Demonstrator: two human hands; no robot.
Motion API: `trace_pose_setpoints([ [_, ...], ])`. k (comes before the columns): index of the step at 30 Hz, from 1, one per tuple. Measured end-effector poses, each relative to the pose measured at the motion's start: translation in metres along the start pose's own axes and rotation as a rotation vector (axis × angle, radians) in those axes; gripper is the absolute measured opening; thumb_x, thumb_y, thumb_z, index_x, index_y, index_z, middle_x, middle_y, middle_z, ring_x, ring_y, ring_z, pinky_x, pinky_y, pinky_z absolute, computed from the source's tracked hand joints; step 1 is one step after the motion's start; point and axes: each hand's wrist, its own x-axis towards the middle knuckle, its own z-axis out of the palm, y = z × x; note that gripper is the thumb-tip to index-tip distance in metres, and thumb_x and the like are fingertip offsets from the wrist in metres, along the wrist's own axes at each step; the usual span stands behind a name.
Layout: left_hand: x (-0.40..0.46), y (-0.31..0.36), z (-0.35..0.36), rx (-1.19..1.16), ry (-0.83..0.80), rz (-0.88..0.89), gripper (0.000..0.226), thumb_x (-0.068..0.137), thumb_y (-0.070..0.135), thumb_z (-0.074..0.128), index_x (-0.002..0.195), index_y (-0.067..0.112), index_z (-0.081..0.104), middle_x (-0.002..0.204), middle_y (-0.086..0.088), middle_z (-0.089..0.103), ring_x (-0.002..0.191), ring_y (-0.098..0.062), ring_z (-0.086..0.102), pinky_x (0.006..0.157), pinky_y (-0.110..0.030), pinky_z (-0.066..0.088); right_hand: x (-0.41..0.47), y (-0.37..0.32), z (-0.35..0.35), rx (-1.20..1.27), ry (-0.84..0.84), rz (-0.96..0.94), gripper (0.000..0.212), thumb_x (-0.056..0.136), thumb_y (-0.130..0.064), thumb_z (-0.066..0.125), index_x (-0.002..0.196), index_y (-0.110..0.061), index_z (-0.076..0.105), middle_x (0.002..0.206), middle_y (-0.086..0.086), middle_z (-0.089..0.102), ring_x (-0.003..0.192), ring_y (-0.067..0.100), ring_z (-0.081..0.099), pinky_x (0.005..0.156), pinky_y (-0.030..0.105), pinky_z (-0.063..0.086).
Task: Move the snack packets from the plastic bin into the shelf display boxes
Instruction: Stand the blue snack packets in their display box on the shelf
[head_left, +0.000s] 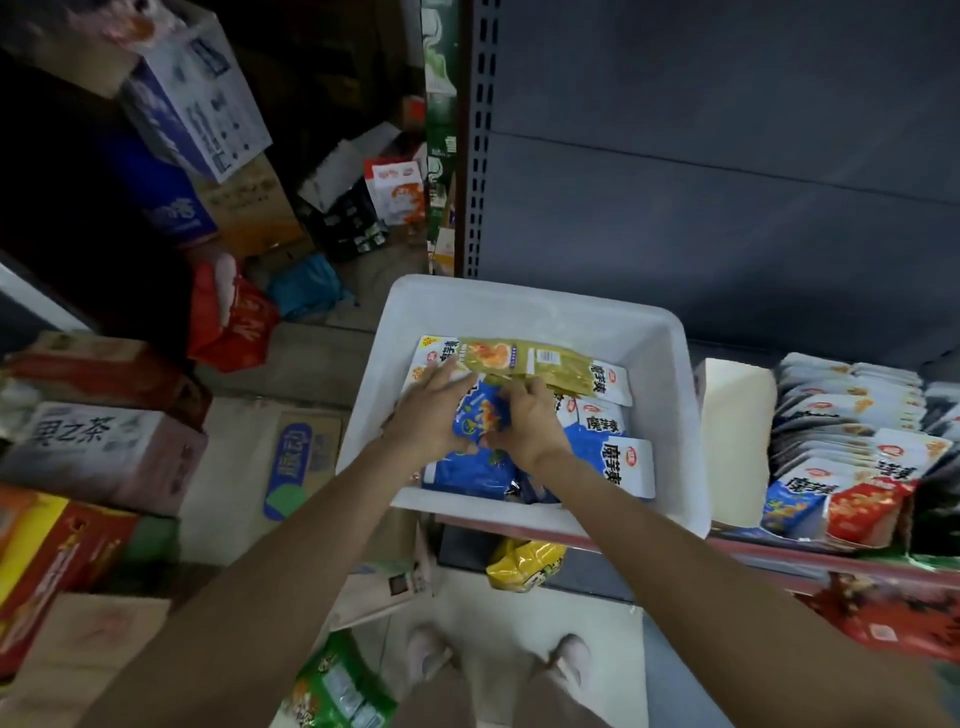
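Head view, looking down. Centre of frame: a white bin (524, 306) resting on the shelf (779, 553) edge, holding blue-and-white packets (621, 457) with a green packet (540, 361) lying across their top. Both hands are inside the bin: the left hand (428, 410) lies with fingers extended on the packets, fingertips at the green packet's left end; the right hand (527, 423) has its fingers curled around a blue packet (480, 415) between the two hands. Right of frame: display boxes (852, 447) on the shelf, filled with upright rows of similar packets. Left of frame: stacked cartons (104, 452) on the floor.
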Motion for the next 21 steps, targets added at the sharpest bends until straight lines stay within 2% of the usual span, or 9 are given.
trace_pose_setpoints([
  [3,-0.002,0.002,0.0,-0.08,0.158,0.006,0.088,0.077,0.026,0.076,0.148,0.021,0.024,0.159,-0.001,0.008,0.146,-0.021,0.003,0.117,-0.04,0.016,0.003,-0.001,-0.007,0.093,0.063,0.082,0.05,0.072,-0.01,0.078,0.109,-0.007,0.044,0.116,0.009,0.04,0.112,0.023,0.037,0.085,0.027,0.038],
  [6,-0.005,0.008,-0.002,-0.28,0.308,-0.008,0.069,0.081,0.018,0.071,0.142,0.017,0.038,0.148,-0.005,0.036,0.139,-0.021,0.029,0.112,-0.033,0.028,0.005,0.005,-0.019,0.308,0.142,0.12,0.031,0.081,0.001,0.063,0.092,-0.012,0.037,0.084,0.002,0.051,0.086,0.023,0.051,0.059,0.023,0.042],
  [8,-0.006,0.02,-0.006,-0.427,0.351,0.0,0.059,0.083,0.015,0.07,0.137,0.013,0.045,0.131,-0.003,0.052,0.123,-0.019,0.047,0.099,-0.024,0.038,0.002,0.012,-0.03,0.523,0.145,0.125,0.031,0.084,0.003,0.061,0.083,-0.018,0.038,0.077,0.001,0.052,0.078,0.022,0.054,0.06,0.028,0.048],
  [10,-0.007,0.042,-0.013,-0.64,0.296,0.013,0.058,0.084,0.011,0.068,0.136,0.013,0.044,0.118,0.001,0.057,0.109,-0.015,0.057,0.084,-0.017,0.041,-0.005,0.02,-0.045,0.719,0.131,0.117,0.035,0.085,0.005,0.061,0.082,-0.021,0.038,0.086,0.007,0.06,0.076,0.021,0.06,0.067,0.039,0.055],
  [12,-0.003,0.066,-0.017,-0.785,0.245,0.065,0.061,0.084,0.009,0.068,0.138,0.018,0.041,0.112,-0.001,0.062,0.099,-0.015,0.062,0.083,-0.022,0.048,-0.013,0.03,-0.065,0.842,0.129,0.096,0.031,0.086,0.006,0.06,0.088,-0.019,0.042,0.086,0.006,0.065,0.063,0.012,0.064,0.059,0.031,0.057],
  [14,0.003,0.091,-0.019,-0.815,0.25,0.115,0.063,0.084,0.008,0.068,0.137,0.027,0.041,0.103,-0.001,0.066,0.089,-0.015,0.065,0.082,-0.031,0.053,-0.023,0.043,-0.087,0.881,0.15,0.052,0.03,0.086,0.007,0.06,0.094,-0.016,0.043,0.081,0.003,0.066,0.054,0.008,0.063,0.051,0.025,0.054],
  [17,0.01,0.135,-0.017,-0.821,0.281,0.208,0.065,0.084,0.004,0.064,0.131,0.042,0.04,0.096,-0.003,0.066,0.086,-0.02,0.066,0.077,-0.036,0.056,-0.037,0.071,-0.121,0.904,0.228,0.008,0.032,0.084,0.011,0.06,0.089,-0.016,0.043,0.084,0.005,0.066,0.064,0.014,0.064,0.058,0.032,0.055],
  [21,0.02,0.2,-0.016,-0.781,0.269,0.303,0.069,0.085,-0.003,0.057,0.133,0.043,0.036,0.104,-0.003,0.066,0.082,-0.019,0.068,0.064,-0.025,0.051,-0.058,0.111,-0.163,0.899,0.362,-0.02,0.034,0.082,0.015,0.059,0.082,-0.014,0.041,0.085,0.007,0.061,0.074,0.016,0.065,0.058,0.032,0.058],
])
